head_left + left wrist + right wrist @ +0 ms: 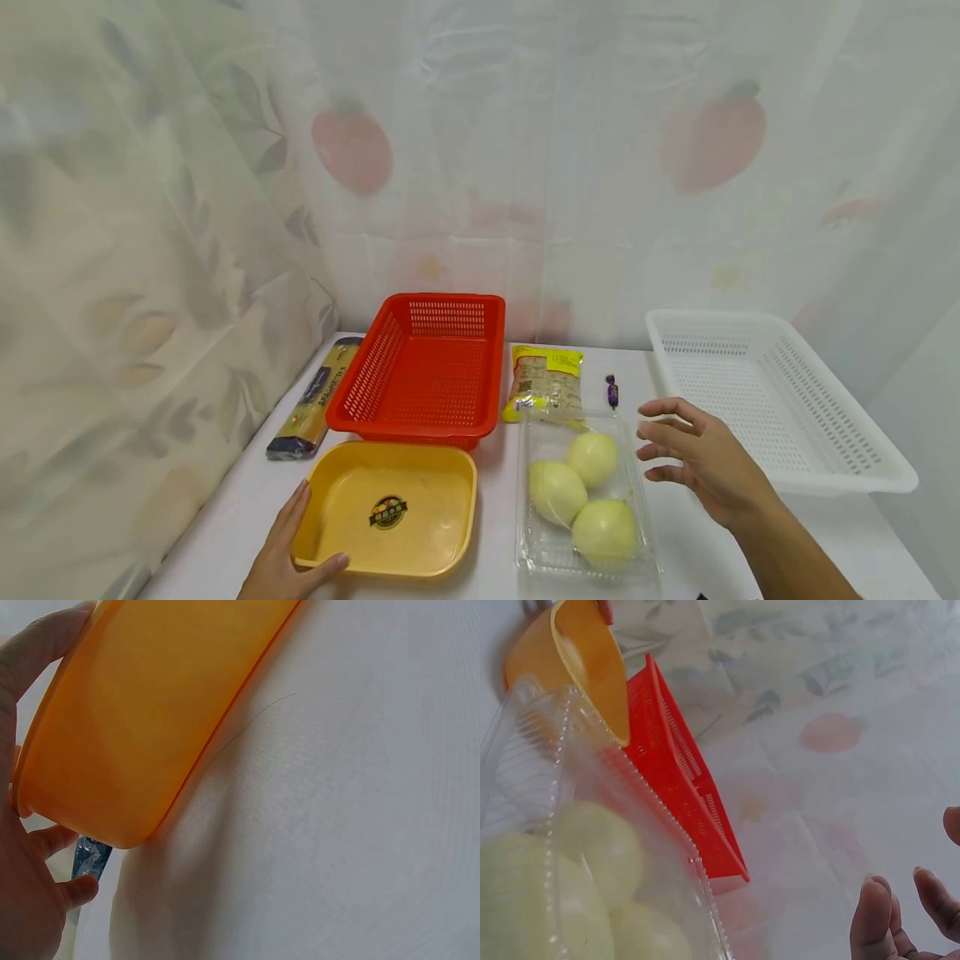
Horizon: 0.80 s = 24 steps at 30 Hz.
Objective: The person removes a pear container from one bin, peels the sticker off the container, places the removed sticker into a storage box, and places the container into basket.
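My left hand grips the near left corner of a yellow plastic tray, thumb at the front rim and fingers along the left side. In the left wrist view the thumb meets the tray's rim while two fingertips spread below its corner. My right hand hovers with spread, slightly bent fingers, holding nothing, between a clear plastic box and a white basket. Inside the clear box lie three pale round onion-like items. The right wrist view shows fingertips apart from the box.
A red basket stands behind the tray. Left of it lies a spaghetti packet. Behind the clear box are a yellow-topped bag and a purple-wrapped candy. Printed curtains hang at the back and left.
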{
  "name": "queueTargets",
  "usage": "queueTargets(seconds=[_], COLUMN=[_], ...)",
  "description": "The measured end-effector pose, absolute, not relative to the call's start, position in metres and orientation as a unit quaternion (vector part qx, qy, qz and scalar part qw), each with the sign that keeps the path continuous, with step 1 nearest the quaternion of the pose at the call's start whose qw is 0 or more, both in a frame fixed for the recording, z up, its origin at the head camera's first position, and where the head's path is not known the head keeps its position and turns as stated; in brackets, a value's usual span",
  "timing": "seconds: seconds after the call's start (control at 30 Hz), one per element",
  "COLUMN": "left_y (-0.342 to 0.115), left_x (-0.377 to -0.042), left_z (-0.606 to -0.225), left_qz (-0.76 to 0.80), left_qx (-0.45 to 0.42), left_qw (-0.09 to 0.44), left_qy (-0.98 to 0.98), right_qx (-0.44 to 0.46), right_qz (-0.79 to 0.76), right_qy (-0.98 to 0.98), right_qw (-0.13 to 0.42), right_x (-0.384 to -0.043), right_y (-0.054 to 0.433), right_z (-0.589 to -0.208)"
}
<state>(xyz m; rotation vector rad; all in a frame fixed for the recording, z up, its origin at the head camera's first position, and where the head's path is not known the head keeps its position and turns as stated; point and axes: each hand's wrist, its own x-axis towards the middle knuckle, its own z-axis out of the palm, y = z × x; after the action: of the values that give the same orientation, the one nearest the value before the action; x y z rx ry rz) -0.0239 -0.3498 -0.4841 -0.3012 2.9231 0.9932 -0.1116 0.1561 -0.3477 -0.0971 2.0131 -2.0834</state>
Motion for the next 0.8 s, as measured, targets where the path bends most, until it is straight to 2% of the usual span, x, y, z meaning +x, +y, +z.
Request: queueTargets(seconds=[0.8], left_y=[-0.348], left_x=[-0.024], left_z=[-0.481], left_qz=[0.321], left_qx=[-0.109], left_qw=[0.037], left_qy=[0.94], right_qx=[0.035], right_qz=[-0.684], right_qy=[0.709], right_qw=[0.166], right_x=[-0.118], right_y=[0.177], right_z=[-0.404])
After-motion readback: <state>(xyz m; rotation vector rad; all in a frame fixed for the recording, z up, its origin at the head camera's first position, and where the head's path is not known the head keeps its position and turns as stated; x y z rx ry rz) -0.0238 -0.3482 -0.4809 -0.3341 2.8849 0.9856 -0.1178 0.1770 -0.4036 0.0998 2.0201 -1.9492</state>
